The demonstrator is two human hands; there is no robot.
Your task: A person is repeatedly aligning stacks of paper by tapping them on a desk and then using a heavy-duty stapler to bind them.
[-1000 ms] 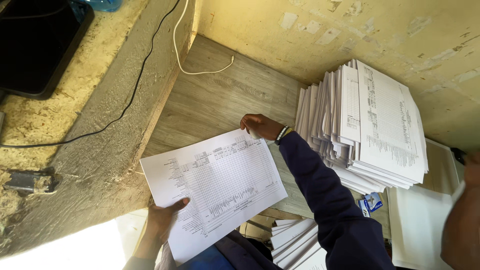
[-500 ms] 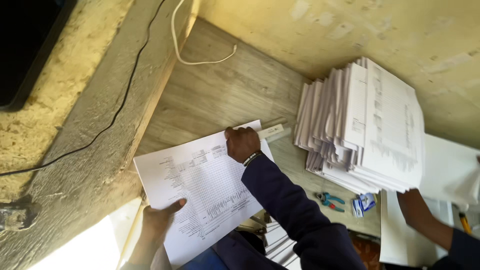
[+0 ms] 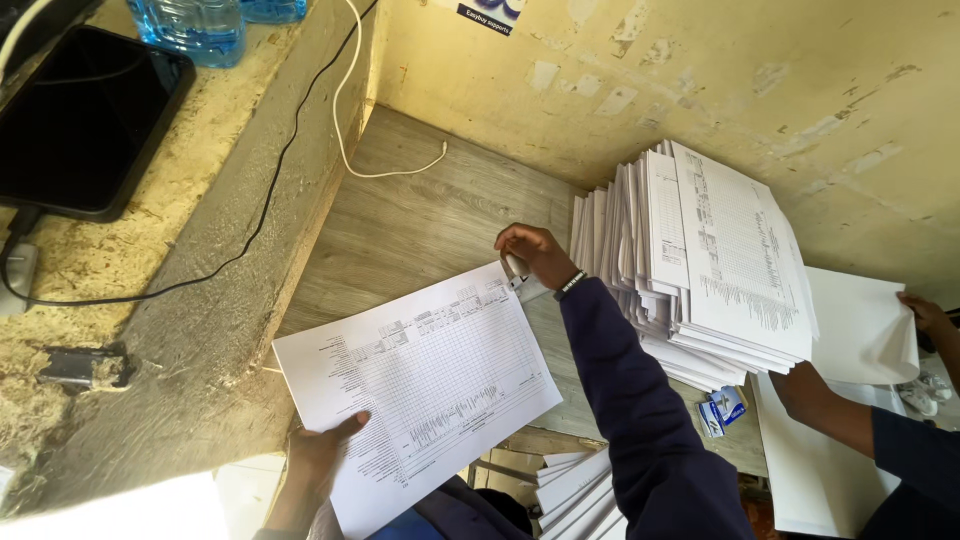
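My left hand (image 3: 322, 455) grips the near left edge of a printed sheet (image 3: 420, 385) covered in a table of fine rows, held over the wooden desk (image 3: 420, 205). My right hand (image 3: 537, 253), in a dark blue sleeve, is at the sheet's far right corner, closed on a small silver stapler (image 3: 516, 271) that touches that corner. Just right of this hand stands a tall, fanned stack of similar printed sheets (image 3: 715, 255).
A co-worker's hands (image 3: 925, 315) hold blank white sheets (image 3: 860, 330) at the right. A small blue box (image 3: 725, 410) lies under the stack; more paper piles (image 3: 575, 490) sit below. On the rough ledge are a dark screen (image 3: 85, 120), water bottle (image 3: 190, 25) and white cable (image 3: 350, 150).
My right hand has shifted from the sheet's top edge to its far right corner. The sheet has turned slightly. The co-worker's hands have moved in with white sheets at the right.
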